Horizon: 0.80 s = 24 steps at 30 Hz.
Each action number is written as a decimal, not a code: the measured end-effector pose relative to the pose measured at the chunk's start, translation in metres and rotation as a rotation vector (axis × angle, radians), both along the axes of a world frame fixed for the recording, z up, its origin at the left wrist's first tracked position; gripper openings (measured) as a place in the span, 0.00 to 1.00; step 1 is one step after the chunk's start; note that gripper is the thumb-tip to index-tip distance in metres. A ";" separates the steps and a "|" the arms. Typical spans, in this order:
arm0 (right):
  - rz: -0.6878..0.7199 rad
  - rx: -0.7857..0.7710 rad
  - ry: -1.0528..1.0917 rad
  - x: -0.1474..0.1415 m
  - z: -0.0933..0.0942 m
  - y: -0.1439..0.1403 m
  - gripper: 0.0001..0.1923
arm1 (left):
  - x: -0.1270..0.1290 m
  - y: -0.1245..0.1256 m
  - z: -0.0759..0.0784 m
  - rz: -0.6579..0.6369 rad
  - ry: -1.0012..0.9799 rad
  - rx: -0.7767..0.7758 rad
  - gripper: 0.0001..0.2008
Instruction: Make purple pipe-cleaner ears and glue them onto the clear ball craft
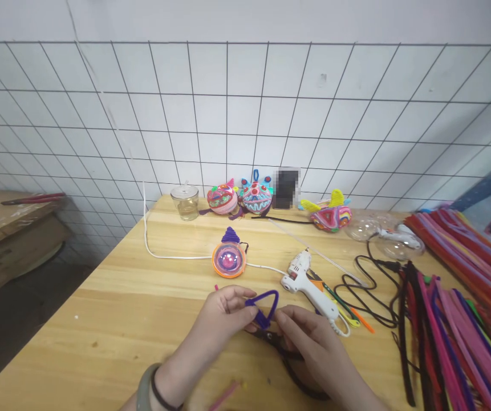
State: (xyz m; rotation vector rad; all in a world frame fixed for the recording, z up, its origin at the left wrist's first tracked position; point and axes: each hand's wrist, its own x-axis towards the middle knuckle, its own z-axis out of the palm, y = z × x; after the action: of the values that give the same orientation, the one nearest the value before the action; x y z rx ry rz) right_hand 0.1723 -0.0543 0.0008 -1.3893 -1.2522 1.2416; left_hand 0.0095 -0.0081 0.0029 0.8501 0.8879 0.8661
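My left hand [222, 317] pinches a purple pipe cleaner [263, 306] bent into a triangular loop, just above the wooden table [112, 319]. My right hand [311, 345] touches the same loop from the right, fingers curled at its lower end. Black-handled scissors [288, 359] lie under my right hand. Beyond the loop sits a round orange and pink ball ornament with a purple top [228, 257]. A white hot glue gun [309, 285] lies to the right of the loop, its white cord [151, 245] running left.
Three colourful pipe-cleaner figures [257, 197] and a small glass jar [185, 201] stand along the back edge by the wire grid wall. Bundles of coloured pipe cleaners [454, 308] cover the right side. Black cable [362, 285] and clear plastic half-spheres [394, 240] lie nearby. A pink stub [223, 395] lies near me.
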 end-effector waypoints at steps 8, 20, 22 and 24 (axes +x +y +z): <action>-0.303 0.090 -0.142 0.046 0.020 0.011 0.17 | -0.001 0.004 0.003 0.122 0.030 0.004 0.18; -0.229 0.228 -0.508 0.058 0.021 0.018 0.23 | -0.007 0.008 -0.002 0.142 0.083 0.049 0.20; -0.164 0.225 -0.574 0.051 0.021 0.018 0.20 | -0.008 0.010 -0.004 0.139 0.101 0.070 0.21; -0.141 0.205 -0.649 0.054 0.024 0.017 0.17 | -0.009 0.012 -0.007 0.129 0.118 0.082 0.20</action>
State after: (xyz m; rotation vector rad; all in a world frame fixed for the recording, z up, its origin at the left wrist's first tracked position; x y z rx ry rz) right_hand 0.2267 -0.0372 0.0244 -1.7558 -1.6203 0.5498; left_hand 0.0007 0.0037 -0.0038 0.9303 1.0252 0.9774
